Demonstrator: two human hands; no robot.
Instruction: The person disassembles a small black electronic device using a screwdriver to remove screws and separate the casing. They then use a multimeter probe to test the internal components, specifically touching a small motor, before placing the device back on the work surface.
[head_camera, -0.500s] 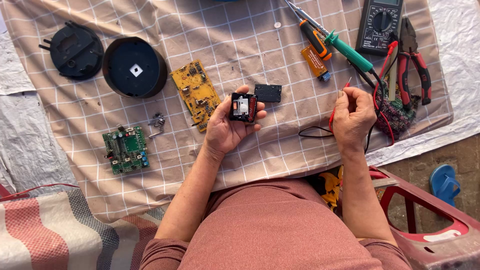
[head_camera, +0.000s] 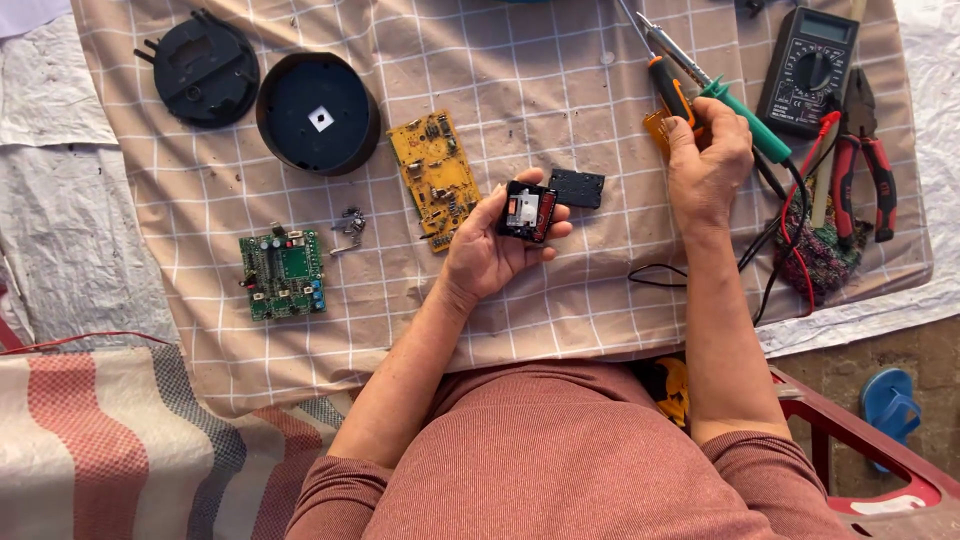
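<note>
From the head view, looking straight down, the left hand (head_camera: 490, 255) lies palm up on a beige checked cloth (head_camera: 560, 290), its fingers curled around a small black square module (head_camera: 527, 211) whose open face shows orange and pale parts; the module sits at the fingertips, lifted off the cloth, just beside a flat black cover plate (head_camera: 577, 187) that lies on the cloth. The right hand (head_camera: 707, 165) reaches farther up the cloth, back of the hand upward, fingers bent over the orange handle of a screwdriver (head_camera: 668, 95); whether they truly grip it or only rest on it I cannot tell; a green-handled soldering iron (head_camera: 735, 112) lies touching or just beside the same fingers. To the right lie a dark multimeter (head_camera: 808, 70) with red and black leads, and red-handled pliers (head_camera: 868, 165). Left of the held module lies a yellow circuit board (head_camera: 436, 176); farther left, a green circuit board (head_camera: 283, 273) and a small metal bracket (head_camera: 348, 230); above them a round black housing (head_camera: 318, 113) and a black round lid (head_camera: 205, 68). A striped fabric (head_camera: 110, 440) lies at lower left.
</note>
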